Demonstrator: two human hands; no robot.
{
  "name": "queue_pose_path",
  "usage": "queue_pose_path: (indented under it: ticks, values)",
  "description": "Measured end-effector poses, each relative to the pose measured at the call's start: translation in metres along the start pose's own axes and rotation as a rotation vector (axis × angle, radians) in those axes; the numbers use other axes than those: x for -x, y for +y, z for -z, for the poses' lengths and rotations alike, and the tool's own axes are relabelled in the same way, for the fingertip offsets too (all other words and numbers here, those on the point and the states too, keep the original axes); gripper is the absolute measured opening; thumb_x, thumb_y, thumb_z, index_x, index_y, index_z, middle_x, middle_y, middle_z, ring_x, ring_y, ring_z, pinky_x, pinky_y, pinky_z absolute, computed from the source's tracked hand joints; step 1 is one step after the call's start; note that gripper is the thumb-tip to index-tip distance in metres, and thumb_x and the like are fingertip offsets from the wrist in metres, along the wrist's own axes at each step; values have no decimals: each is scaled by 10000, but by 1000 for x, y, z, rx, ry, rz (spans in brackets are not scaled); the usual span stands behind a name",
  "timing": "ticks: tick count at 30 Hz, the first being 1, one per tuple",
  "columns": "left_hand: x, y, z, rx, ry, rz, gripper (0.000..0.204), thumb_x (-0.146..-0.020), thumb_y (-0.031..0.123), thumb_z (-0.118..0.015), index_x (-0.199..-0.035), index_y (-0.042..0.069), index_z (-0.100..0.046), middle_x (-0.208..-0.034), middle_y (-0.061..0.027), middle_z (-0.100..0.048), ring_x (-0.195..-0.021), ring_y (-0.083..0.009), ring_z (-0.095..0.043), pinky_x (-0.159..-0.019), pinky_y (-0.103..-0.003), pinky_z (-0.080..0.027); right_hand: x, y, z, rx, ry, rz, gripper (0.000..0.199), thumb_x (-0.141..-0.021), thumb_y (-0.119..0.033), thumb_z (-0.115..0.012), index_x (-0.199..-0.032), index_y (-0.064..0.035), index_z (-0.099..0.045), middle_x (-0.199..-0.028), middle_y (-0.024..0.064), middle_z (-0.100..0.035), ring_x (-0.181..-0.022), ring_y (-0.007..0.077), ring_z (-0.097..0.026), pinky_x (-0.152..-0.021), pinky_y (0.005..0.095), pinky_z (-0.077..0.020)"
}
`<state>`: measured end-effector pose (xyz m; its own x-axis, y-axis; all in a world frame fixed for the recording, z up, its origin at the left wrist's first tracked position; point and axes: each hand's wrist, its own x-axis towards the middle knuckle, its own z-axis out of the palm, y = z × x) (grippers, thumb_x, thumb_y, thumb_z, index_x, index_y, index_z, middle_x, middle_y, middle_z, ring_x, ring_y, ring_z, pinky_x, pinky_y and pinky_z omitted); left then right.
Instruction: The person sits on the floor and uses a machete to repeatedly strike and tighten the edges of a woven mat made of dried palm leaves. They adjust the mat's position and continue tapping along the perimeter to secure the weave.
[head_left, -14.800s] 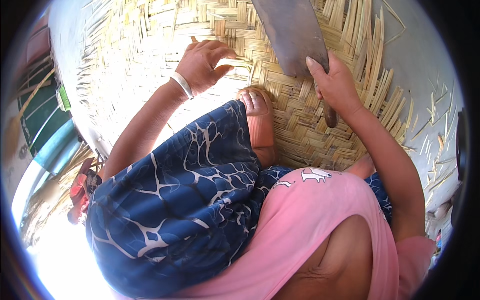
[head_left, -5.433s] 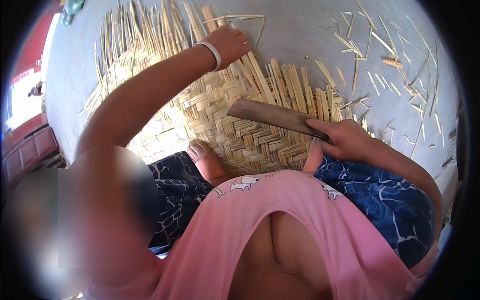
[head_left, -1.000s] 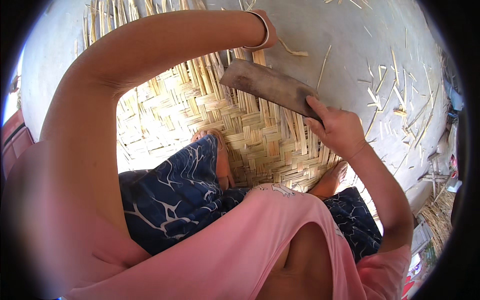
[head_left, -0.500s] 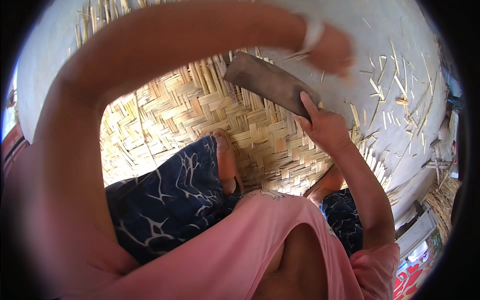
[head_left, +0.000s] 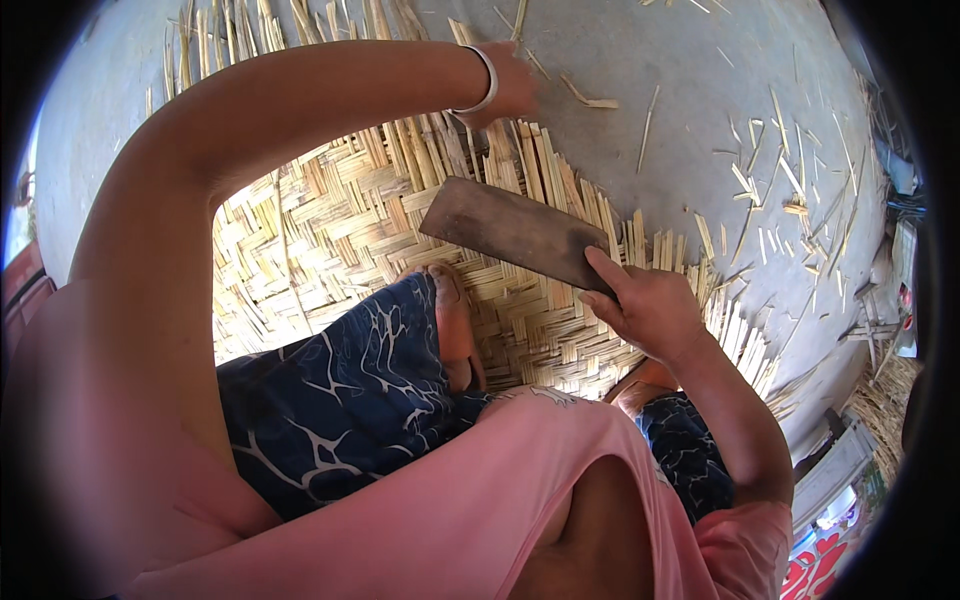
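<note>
Gripping cleaver (head_left: 515, 232) in right hand (head_left: 650, 310) | left hand (head_left: 505, 85) (blurred, grip unclear) now nearer mat (head_left: 340, 220) edge

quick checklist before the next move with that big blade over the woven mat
1. Right hand grips the cleaver firmly: ok.
2. Left hand away from the blade, at the loose strip ends: ok.
3. Foot on the woven mat clear of the blade: not ok, it lies just below it.
4. Left fingers' hold on a strip: cannot tell, blurred.
5. Blade edge facing: cannot tell.
</note>
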<state>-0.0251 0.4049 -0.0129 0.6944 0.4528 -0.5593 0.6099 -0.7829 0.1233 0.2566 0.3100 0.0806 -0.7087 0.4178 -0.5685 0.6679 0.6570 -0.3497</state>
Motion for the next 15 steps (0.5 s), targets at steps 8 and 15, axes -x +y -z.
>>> queue_pose_path:
  ticks: [8,15]
  values:
    - [-3,-18,-22,-155,78,-17,316,-658,131,-741,-964,142,-667,-1037,-39,-605,-1073,-223,-564,-929,-439,-405,-13,6,8,48,178,4,464,-898,-481,-526,-1215,-142,-541,-625,94,-612,-533,298,-614,-476,413,-491]
    - [2,-27,-28,-141,166,12,209,-679,140,-714,-882,148,-664,-973,-18,-618,-1028,-201,-585,-882,-406,-407,-31,18,11,103,262,-56,476,-901,-498,-510,-1217,-146,-565,-638,112,-623,-565,312,-627,-512,419,-500]
